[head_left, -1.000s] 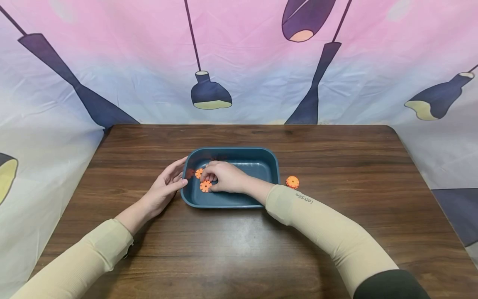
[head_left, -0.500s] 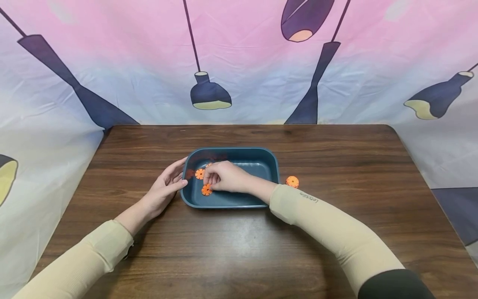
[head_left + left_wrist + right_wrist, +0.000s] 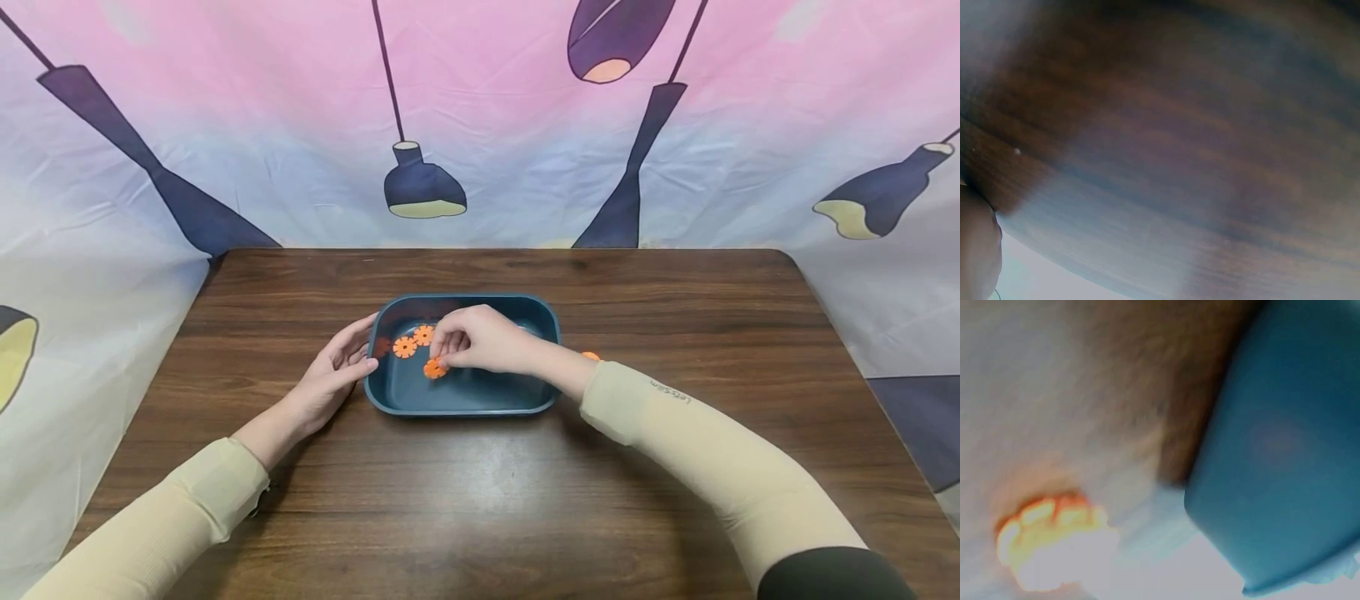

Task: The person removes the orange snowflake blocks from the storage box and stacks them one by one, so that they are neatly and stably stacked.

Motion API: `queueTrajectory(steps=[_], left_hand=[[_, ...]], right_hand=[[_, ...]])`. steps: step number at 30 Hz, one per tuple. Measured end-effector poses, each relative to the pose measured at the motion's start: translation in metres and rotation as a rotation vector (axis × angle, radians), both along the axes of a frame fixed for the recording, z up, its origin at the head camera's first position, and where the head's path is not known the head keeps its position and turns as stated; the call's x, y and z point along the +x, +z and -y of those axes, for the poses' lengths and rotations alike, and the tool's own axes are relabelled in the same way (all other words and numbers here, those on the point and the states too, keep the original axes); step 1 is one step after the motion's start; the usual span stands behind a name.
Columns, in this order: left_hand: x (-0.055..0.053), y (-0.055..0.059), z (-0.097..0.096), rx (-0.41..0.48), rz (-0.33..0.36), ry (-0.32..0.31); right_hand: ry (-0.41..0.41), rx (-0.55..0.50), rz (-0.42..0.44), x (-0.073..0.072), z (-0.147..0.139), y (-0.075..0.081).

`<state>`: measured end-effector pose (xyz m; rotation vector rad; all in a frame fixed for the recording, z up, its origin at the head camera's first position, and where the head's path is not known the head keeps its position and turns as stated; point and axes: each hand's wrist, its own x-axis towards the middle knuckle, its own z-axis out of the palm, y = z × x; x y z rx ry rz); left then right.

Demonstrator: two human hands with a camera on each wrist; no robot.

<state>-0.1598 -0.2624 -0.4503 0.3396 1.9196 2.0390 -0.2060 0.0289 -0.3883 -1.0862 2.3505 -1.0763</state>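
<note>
A dark teal rectangular box (image 3: 480,402) lies on the wooden table. Against its left wall rests my left hand (image 3: 327,379), fingers relaxed along the outside and thumb tip at the rim. Inside the box, my right hand (image 3: 487,340) pinches an orange notched disc (image 3: 435,368) between thumb and fingers. Two similar discs, one nearer (image 3: 405,347) and one farther (image 3: 423,335), lie in the box's left part. The right wrist view shows the box's outer wall (image 3: 1272,444); the left wrist view catches only a bit of skin (image 3: 979,244) at its edge.
More orange discs (image 3: 592,356) lie on the table right of the box, mostly hidden by my right forearm; they appear overexposed as a stack (image 3: 1054,544) in the right wrist view. The brown table (image 3: 480,492) ends at a printed curtain (image 3: 510,125).
My right hand has moved right and slightly away with the pinched disc, uncovering the farther disc. The forearm now covers most of the outside discs. My left hand has stayed put.
</note>
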Motion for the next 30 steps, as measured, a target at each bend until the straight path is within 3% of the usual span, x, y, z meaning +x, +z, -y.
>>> queueTrajectory(steps=[9,22,30], left_hand=[[0.0,0.001,-0.001,0.002,0.001,0.0],[0.001,0.0,0.0,0.005,-0.011,-0.004],[0.001,0.0,0.0,0.002,-0.006,-0.004]], right_hand=[[-0.064,-0.043,-0.02,-0.001,-0.04,0.016],[-0.225,-0.117,0.093,0.001,-0.108,0.031],[-0.305,-0.114,0.184,0.005,-0.149,0.024]])
